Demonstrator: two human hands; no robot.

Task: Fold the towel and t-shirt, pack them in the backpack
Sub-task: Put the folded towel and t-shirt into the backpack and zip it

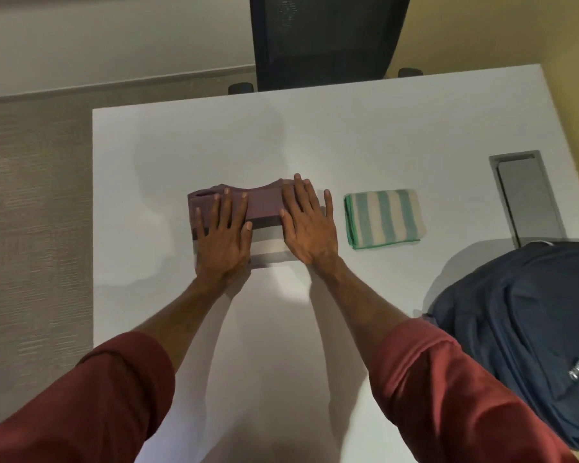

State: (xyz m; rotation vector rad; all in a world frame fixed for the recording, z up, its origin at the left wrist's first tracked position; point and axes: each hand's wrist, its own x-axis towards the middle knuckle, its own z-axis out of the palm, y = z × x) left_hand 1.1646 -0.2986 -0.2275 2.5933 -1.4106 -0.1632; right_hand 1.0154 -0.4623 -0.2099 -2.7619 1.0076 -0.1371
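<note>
A folded t-shirt (264,208), purple on top with grey and cream bands below, lies in the middle of the white table (365,128). My left hand (223,237) presses flat on its left half with fingers spread. My right hand (306,222) lies flat on its right half, fingers straight. To the right, apart from both hands, sits a folded towel (383,218) with green and cream stripes. A dark blue backpack (528,332) lies at the table's near right corner.
A black mesh office chair (325,38) stands behind the table's far edge. A rectangular cable cut-out (525,195) is set into the table at the right. Carpeted floor (30,212) lies left of the table.
</note>
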